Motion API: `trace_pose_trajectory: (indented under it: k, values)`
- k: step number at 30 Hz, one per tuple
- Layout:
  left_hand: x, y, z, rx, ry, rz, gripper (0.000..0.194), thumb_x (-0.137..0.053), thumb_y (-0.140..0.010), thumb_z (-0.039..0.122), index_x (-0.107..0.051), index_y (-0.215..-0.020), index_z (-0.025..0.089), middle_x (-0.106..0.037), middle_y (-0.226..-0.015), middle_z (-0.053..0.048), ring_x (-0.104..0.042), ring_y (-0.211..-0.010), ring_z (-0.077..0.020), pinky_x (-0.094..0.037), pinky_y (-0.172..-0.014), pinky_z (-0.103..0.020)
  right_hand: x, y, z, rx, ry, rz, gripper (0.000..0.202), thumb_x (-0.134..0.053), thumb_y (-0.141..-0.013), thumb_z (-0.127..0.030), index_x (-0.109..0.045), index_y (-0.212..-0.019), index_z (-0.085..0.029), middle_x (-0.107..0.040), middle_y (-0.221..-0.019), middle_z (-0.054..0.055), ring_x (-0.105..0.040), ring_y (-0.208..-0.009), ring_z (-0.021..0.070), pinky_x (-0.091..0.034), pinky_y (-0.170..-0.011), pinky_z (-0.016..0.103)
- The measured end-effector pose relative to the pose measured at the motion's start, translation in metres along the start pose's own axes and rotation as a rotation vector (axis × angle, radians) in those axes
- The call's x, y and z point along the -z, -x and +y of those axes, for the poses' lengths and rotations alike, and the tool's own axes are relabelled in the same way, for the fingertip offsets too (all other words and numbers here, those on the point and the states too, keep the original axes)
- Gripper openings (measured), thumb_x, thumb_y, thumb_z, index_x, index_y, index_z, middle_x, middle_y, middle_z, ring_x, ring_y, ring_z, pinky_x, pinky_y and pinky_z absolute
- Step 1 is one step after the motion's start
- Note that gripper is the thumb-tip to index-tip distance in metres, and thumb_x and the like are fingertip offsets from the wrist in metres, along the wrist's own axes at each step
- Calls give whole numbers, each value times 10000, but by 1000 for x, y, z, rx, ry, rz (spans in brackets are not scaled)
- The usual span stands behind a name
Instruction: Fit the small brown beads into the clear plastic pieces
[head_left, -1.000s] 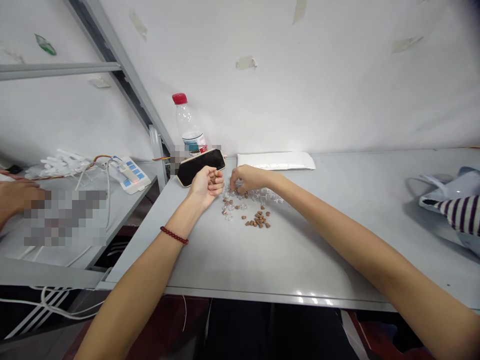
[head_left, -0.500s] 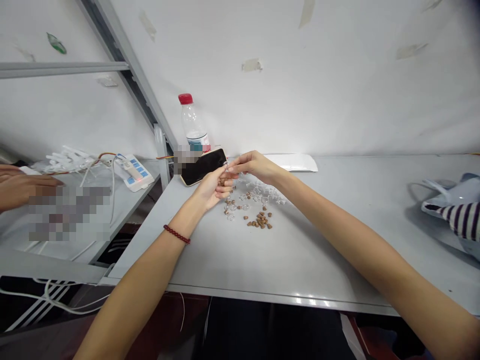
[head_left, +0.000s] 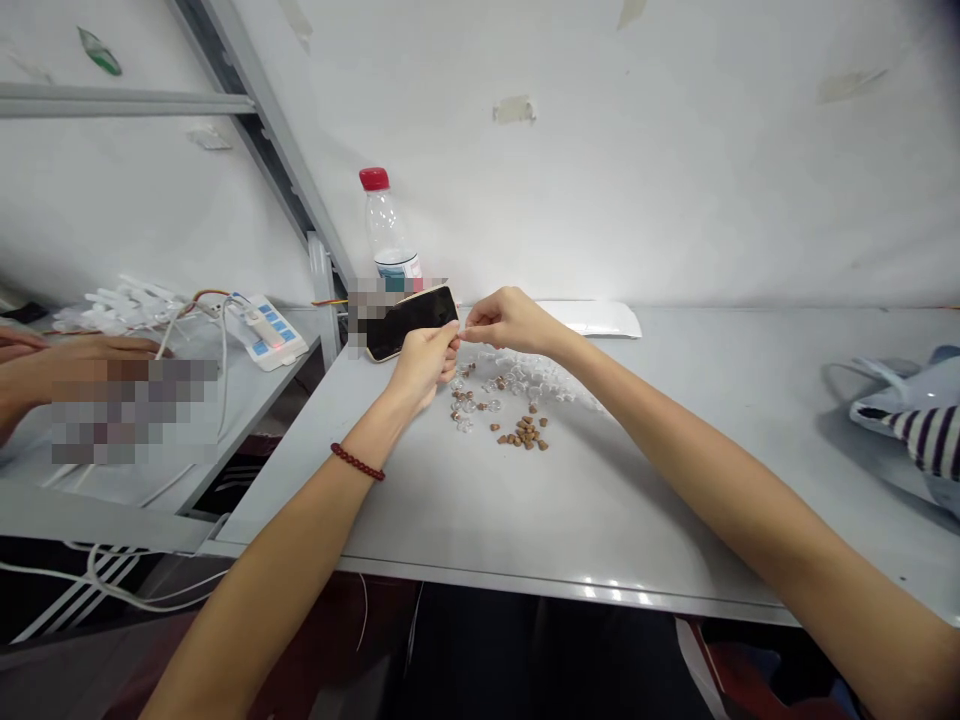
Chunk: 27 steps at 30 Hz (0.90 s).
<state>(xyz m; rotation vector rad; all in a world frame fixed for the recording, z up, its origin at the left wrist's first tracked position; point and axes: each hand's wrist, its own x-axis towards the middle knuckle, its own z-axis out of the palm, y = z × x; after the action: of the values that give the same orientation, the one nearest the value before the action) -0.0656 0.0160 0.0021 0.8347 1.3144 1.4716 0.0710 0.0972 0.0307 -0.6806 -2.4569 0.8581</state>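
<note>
My left hand point(head_left: 426, 370), with a dark red bead bracelet point(head_left: 358, 461) on the wrist, is closed, thumb pressed on the curled fingers. The fingertips of my right hand point(head_left: 506, 322) pinch together right against that thumb. Whatever lies between the fingertips is too small to make out. Below the hands are several tiny clear glass bottles point(head_left: 491, 405), some with brown stoppers in them. A heap of loose brown cork-like stoppers point(head_left: 525, 432) lies nearer me. More small clear pieces point(head_left: 547, 375) spread under my right wrist.
Behind my left hand a phone point(head_left: 409, 322) leans before a red-capped plastic bottle point(head_left: 386, 230). A white flat cover point(head_left: 600, 318) lies by the wall. At the right sits a striped pouch-like item point(head_left: 919, 425). Another person's hand point(head_left: 82, 368) and a power strip point(head_left: 268, 330) are on the left table.
The fingers of my left hand have curled tighter, hiding the brown bits seen in the palm. My right hand stays at its thumb. The view has shifted slightly; the other person's hand moved right.
</note>
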Motion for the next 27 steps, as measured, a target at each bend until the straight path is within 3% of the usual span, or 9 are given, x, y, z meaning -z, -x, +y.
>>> trace_pose_trajectory:
  k: [4,7,10,15,19,24,27]
  values:
    - [7,-7,5,157,187,-61,362,-427,-895,135,-423,-534,149,-260,-416,94,-194,-294,-9,-127,-282,-133,11,2,25,-105,169,-236,112,-659,-716,-247,-689,-677,-146,-607,-634,22,-495,-565,117,-340,-542,276]
    - [10,-9,8,255,274,-135,319,-405,-874,135,-462,-560,132,-323,-445,71,-209,-293,-7,-133,-265,-126,15,4,36,-149,283,-318,202,-713,-653,-251,-737,-846,-195,-680,-862,49,-579,-720,167,-388,-615,286]
    - [10,-8,9,305,276,-171,289,-431,-861,178,-506,-590,112,-372,-470,52,-225,-292,-5,-155,-256,-123,11,2,29,-73,296,-364,315,-733,-629,-270,-730,-942,-234,-674,-1009,49,-596,-822,189,-409,-664,285]
    - [12,-7,9,298,221,-193,250,-472,-840,133,-522,-598,98,-373,-478,54,-224,-293,4,-160,-255,-113,-8,1,10,-26,298,-563,220,-664,-639,-179,-718,-846,-232,-686,-874,20,-569,-690,150,-380,-584,262]
    - [14,-7,7,295,172,-187,216,-476,-827,99,-546,-624,83,-379,-495,49,-235,-302,9,-166,-263,-104,-11,3,8,-15,272,-489,173,-600,-623,-101,-684,-747,-188,-656,-754,14,-528,-611,124,-361,-543,253]
    - [10,-5,3,265,-42,-165,187,-519,-805,102,-566,-625,80,-394,-493,36,-245,-307,5,-152,-269,-113,5,3,12,-3,19,-299,147,-563,-664,-90,-659,-753,-156,-634,-682,4,-530,-612,112,-367,-554,244]
    - [9,-4,2,253,-95,-154,181,-534,-794,103,-565,-616,86,-393,-491,34,-249,-309,2,-151,-272,-119,8,2,14,-4,16,-310,133,-604,-677,-135,-670,-790,-159,-656,-736,13,-561,-668,127,-390,-586,249]
